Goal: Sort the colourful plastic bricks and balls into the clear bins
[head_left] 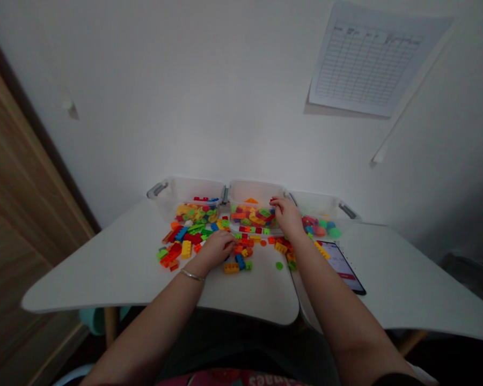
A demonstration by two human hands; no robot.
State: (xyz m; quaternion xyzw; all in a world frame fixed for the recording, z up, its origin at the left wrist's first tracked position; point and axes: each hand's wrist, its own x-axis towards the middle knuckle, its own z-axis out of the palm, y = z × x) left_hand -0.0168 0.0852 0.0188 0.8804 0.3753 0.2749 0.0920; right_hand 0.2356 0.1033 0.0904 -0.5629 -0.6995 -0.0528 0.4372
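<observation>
My right hand (287,215) reaches over the front right corner of the middle clear bin (257,188). Its fingertips are pinched on a small red toy brick (272,201). Low over the table, my left hand (217,249) has its fingers curled together beside the loose bricks; what they hold, if anything, is hidden. A yellow-orange brick (231,268), a blue brick (240,261) and a small green piece (248,265) lie just right of that hand. Another yellow brick (186,249) lies to its left, among a spread of mixed bricks.
The left bin (193,187) holds mostly yellow and green pieces, the right bin (320,201) round colourful ones. A tablet (344,268) lies right of my right forearm on the white table (121,262). A printed sheet (366,64) hangs on the wall.
</observation>
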